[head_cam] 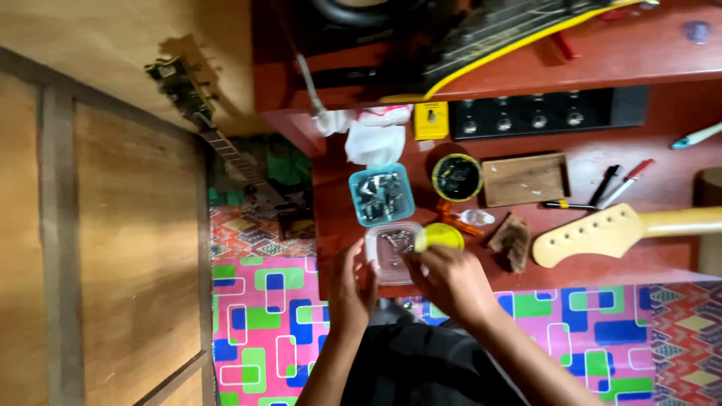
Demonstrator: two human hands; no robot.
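Observation:
A small clear plastic box [391, 259] with several little metal screws in it sits at the near edge of the red workbench [639, 259]. My left hand [350, 289] rests against the box's left side, fingers curled by its rim. My right hand [450, 280] is over the box's right edge, fingertips pinched together at the screws; whether a screw is between them is hidden. A yellow-green round lid [442, 236] lies just beyond my right hand. Behind the clear box stands a light blue tub [381, 195] full of metal parts.
A bare wooden guitar neck [617, 229] lies at the right of the bench. Further back are a black-and-yellow round tin [456, 177], a wooden block [524, 180], pens [617, 184] and a black pedal unit [549, 113]. A guitar headstock [180, 86] leans by the wooden wall; patterned floor mat [263, 323] below.

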